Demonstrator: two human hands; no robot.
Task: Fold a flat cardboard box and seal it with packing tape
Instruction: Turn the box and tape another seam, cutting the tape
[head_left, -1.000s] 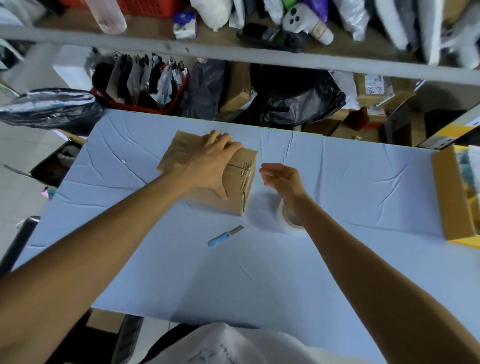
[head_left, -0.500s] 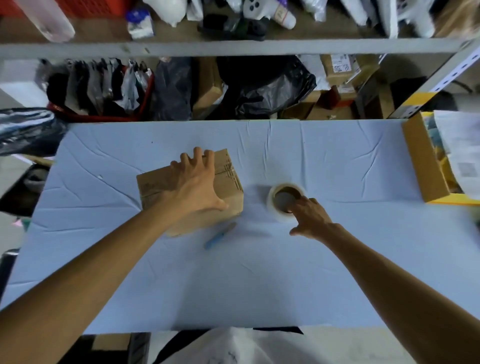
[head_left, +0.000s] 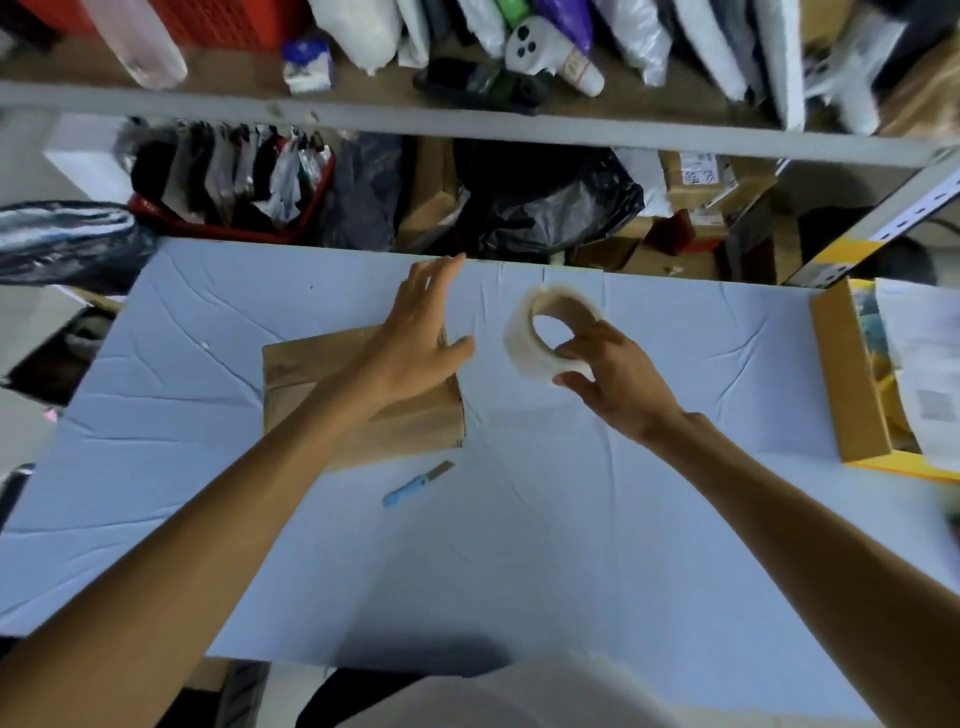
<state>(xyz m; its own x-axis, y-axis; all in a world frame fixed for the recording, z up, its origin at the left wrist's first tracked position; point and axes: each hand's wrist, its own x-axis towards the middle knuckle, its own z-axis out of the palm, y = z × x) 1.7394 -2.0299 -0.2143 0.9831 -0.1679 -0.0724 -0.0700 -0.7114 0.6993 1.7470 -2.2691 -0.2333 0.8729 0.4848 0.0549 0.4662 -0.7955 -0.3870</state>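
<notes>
- The counter (head_left: 519, 561) drops off at its left edge, close to the cardboard box (head_left: 311, 384). Any sliding of the box is better done rightward or toward the person.
- The box lies left of centre, closed up into a low block, with its long side across the view. I see no tape strip on the part that shows.
- The left hand (head_left: 415, 338) is spread flat over the box's far right corner, fingers straight and gripping nothing. Whether the palm rests on the cardboard I cannot tell.
- Judged from this, the step in hand is starting the tape. The left hand should press the flaps shut along the seam while leaving the seam line itself uncovered.
- A blue knife (head_left: 415, 486) lies just in front of the box, apart from it, handy for cutting. A forearm sweeping back could catch it.
- The tape roll (head_left: 519, 348) is held up off the counter just right of the box, tilted so its core faces the camera. The free end is not visible and needs finding first.
- The right hand (head_left: 623, 389) pinches the roll's near rim between thumb and fingers. A grip through the core would probably let it unwind more steadily.
- Bare counter lies in front of both hands, giving room for a long pull.
- An open carton (head_left: 852, 384) stands at the right edge, and storage crowds the far edge beyond.
</notes>
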